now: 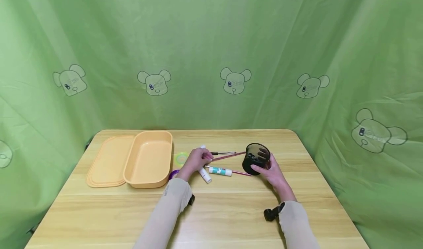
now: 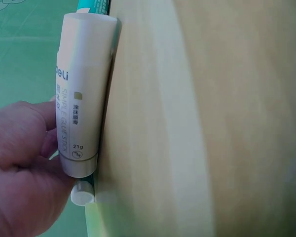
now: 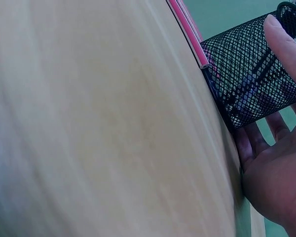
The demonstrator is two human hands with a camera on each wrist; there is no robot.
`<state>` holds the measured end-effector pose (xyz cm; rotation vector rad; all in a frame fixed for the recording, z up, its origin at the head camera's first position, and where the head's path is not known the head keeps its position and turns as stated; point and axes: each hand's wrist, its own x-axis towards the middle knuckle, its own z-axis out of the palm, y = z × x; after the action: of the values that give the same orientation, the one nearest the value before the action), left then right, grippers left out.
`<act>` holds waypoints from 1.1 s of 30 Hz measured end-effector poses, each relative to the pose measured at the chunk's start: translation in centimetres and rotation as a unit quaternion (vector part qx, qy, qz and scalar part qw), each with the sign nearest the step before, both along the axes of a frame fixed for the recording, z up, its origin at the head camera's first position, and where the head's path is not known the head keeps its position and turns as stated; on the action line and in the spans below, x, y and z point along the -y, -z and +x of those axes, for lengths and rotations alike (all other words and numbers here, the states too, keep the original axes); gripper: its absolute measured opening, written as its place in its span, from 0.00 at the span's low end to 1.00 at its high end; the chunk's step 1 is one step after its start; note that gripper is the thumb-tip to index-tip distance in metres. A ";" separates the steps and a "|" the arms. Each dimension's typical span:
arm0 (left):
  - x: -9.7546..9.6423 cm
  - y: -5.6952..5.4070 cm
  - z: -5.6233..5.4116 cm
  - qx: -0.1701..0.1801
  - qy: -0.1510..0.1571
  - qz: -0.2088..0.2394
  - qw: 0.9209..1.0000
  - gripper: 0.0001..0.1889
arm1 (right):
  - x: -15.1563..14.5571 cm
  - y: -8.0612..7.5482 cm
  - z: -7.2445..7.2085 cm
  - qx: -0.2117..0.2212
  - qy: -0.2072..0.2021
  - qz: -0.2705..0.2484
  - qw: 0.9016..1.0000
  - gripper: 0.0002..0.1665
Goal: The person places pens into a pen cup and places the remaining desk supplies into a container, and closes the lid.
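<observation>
My left hand (image 1: pixel 197 160) is over the small stationery, its curled fingertips pinching the near end of a thin red pencil (image 1: pixel 228 156). In the left wrist view a white glue stick (image 2: pixel 84 94) stands before the hand and hides the fingertips. With thumb in front and fingers behind, my right hand (image 1: pixel 269 168) grips a black mesh pen holder (image 1: pixel 256 164); dark shapes show through its mesh (image 3: pixel 256 69). A teal-and-white glue stick (image 1: pixel 220 171) and a second red pencil (image 1: pixel 242 173) lie between the hands. Behind them is a black pen with a silver end (image 1: pixel 224 153).
On the left are an orange open box (image 1: pixel 153 161) and its flat lid (image 1: pixel 107 164). A yellow-green tape roll (image 1: pixel 181 158) and a purple tape roll (image 1: pixel 173 174) lie between box and left hand. Green curtains (image 1: pixel 211 109) surround the wooden table (image 1: pixel 228 216).
</observation>
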<state>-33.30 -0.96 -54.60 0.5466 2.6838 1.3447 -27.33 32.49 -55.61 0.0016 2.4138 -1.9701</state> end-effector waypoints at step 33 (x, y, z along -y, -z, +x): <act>-0.6 -2.6 0.7 -0.035 -0.071 0.137 0.987 0.07 | 0.2 -0.1 -0.1 -0.003 0.002 0.001 1.000 0.54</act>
<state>-32.63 -0.36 -51.96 0.4376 2.6514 1.7829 -27.42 32.33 -55.52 0.0015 2.4206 -1.9733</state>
